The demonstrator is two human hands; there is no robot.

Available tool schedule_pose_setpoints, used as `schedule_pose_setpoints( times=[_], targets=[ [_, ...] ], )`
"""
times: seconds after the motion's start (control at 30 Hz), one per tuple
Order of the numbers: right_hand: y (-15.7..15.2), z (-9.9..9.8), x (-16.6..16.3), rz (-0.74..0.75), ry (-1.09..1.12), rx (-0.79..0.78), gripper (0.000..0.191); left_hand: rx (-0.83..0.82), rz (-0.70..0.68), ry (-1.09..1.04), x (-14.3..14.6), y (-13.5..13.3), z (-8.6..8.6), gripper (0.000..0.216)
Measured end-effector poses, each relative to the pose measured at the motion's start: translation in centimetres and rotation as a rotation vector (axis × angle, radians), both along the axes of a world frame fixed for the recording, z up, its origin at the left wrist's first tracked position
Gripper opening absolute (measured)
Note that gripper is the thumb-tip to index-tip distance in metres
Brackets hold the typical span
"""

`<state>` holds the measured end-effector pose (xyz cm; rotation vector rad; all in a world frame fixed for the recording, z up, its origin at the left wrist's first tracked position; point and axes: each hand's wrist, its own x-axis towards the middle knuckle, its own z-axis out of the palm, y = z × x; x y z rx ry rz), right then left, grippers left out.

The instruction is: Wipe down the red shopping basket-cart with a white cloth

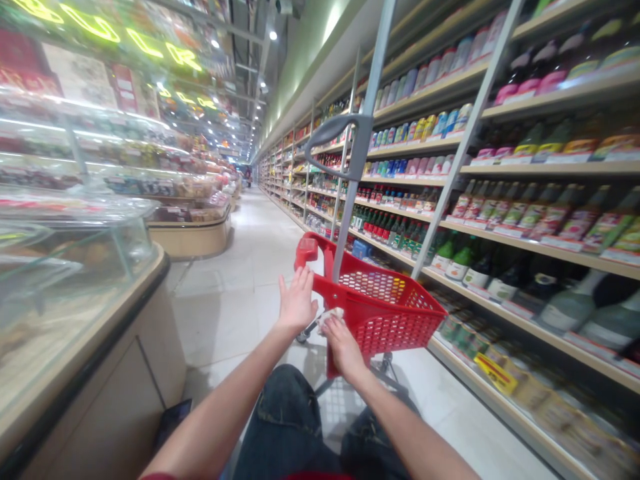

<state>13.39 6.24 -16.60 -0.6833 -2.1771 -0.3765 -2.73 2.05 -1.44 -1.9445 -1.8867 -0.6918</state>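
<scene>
1. The landmark is a red plastic shopping basket on wheels with perforated sides (390, 328), standing on the pale tiled floor (245, 260) in front of the person's knees in dark blue jeans (287, 407).
2. The left hand (297, 299) is at the basket's near left corner, back of the hand up, fingers straight and only slightly spread, holding nothing visible; whether the fingertips touch the red plastic cannot be told.
3. The right hand (345, 347), at the basket's near side, has its fingers bent over a crumpled white cloth or tissue (330, 319), which lies against the basket's near end.
4. From the basket rises a grey pole topped by a grey looped handle (359, 150).
5. Right of the basket run long pale shelves of bottles and cans (545, 250), with a yellow price sign (495, 373) low down.
6. Left of the basket is a glass-topped, wood-toned display counter (90, 380).
</scene>
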Motion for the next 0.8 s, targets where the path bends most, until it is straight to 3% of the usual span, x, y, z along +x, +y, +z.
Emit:
schedule_pose_setpoints(
  times=[0.1, 0.27, 0.33, 0.4, 0.5, 0.57, 0.63, 0.8],
  targets=[
    [-0.5, -0.4, 0.6, -0.011, 0.008, 0.007, 0.042, 0.023, -0.018, -0.022, 0.0, -0.1, -0.6, 0.067],
    [0.3, 4.6, 0.4, -0.059, 0.204, 0.054, 0.047, 0.086, 0.057, -0.096, 0.6, -0.8, -3.7, 0.068],
    [0.9, 5.7, 0.0, -0.064, 0.21, 0.046, 0.046, 0.043, 0.054, -0.066, 1.1, -1.1, -5.3, 0.068],
    [1.2, 5.0, -0.3, -0.06, 0.171, 0.034, 0.044, -0.027, 0.021, -0.022, 1.5, -1.4, -6.8, 0.067],
    [0.9, 2.1, 0.0, -0.065, 0.083, 0.008, 0.043, -0.114, -0.019, 0.009, 1.6, -1.5, -8.5, 0.066],
    [0.5, 0.6, 0.4, -0.064, 0.038, -0.012, 0.044, -0.146, -0.033, 0.012, 1.5, -1.5, -9.1, 0.066],
    [0.2, 0.7, 0.6, -0.056, 0.032, -0.021, 0.045, -0.164, -0.039, 0.01, 1.4, -1.5, -9.1, 0.066],
    [0.9, 5.5, -0.7, -0.094, 0.136, 0.006, 0.046, -0.163, -0.014, 0.008, 1.2, -1.3, -8.3, 0.067]
  ],
)
